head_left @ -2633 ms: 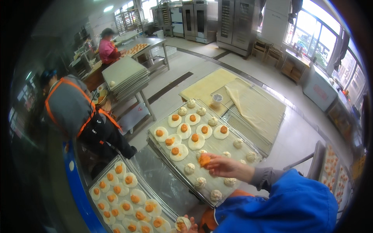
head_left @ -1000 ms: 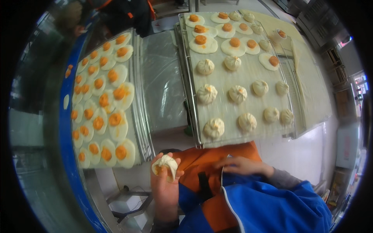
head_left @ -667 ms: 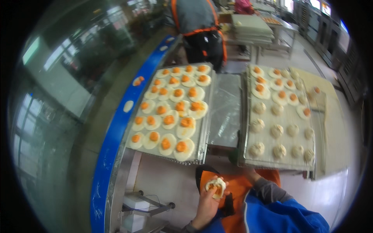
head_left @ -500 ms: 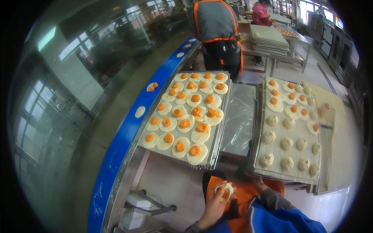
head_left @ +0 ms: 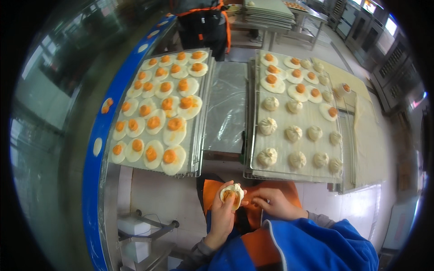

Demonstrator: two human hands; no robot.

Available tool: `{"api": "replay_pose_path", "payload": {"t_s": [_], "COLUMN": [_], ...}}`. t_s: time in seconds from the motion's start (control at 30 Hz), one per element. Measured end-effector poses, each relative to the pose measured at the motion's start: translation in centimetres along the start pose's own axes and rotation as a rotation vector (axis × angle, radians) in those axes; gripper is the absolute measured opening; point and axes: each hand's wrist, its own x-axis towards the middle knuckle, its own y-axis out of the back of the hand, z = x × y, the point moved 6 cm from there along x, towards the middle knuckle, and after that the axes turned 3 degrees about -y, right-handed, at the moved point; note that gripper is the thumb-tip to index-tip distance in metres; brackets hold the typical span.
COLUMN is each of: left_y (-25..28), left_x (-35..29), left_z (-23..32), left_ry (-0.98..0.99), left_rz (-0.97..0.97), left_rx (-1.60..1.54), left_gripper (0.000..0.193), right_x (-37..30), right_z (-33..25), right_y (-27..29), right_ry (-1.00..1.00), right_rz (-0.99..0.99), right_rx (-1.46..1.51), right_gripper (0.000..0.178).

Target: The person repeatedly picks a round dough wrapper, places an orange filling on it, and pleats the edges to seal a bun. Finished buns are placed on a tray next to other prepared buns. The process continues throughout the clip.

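In front of my apron, my left hand [head_left: 220, 219] cups a bun [head_left: 235, 191] of white dough, partly gathered, with orange filling showing inside. The thumb lies over the filling. My right hand [head_left: 275, 204] is just right of the bun, apart from it, fingers loosely bent and holding nothing I can see. Beyond the left hand lies a tray [head_left: 189, 168] of flat dough rounds topped with orange filling [head_left: 169, 156]. Beyond the right hand, another tray [head_left: 282, 168] carries pleated buns [head_left: 267, 157] in its near part and filled open rounds [head_left: 271, 80] farther back.
A blue conveyor belt [head_left: 92, 180] with a few dough rounds runs along the left. Between the trays is a plastic-covered surface [head_left: 226, 108]. Stacked cloth-covered boards [head_left: 368, 135] stand at right. Another person [head_left: 202, 27] stands ahead, near a table with stacked boards [head_left: 269, 14].
My right hand has come back from the near edge of the right tray toward the bun. The bun stays in my left hand. The view has shifted, placing the trays farther left and higher.
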Motion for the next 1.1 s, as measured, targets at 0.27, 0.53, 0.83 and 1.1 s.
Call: {"api": "replay_pose_path", "payload": {"t_s": [0.27, 0.53, 0.83, 1.1], "left_y": [-1.3, -1.0, -1.7, -1.7], "left_x": [0.4, 0.2, 0.5, 1.6], "left_z": [-1.0, -2.8, -4.2, -4.3], "left_ry": [-0.041, 0.256, 0.352, 0.207], "left_rz": [-0.125, -0.185, -0.346, -0.496], "left_rx": [0.407, 0.274, 0.427, 0.813], "left_gripper": [0.037, 0.040, 0.039, 0.042], "right_x": [3.4, 3.0, 1.8, 1.3], "right_z": [-7.8, -6.7, -6.3, -6.6], "right_y": [2.8, 3.3, 4.0, 3.9], "right_ry": [0.359, 0.440, 0.516, 0.543], "right_rz": [-0.006, -0.136, -0.219, -0.210], "right_rx": [-0.385, -0.428, -0.417, -0.396], "right_gripper": [0.030, 0.028, 0.032, 0.029]}}
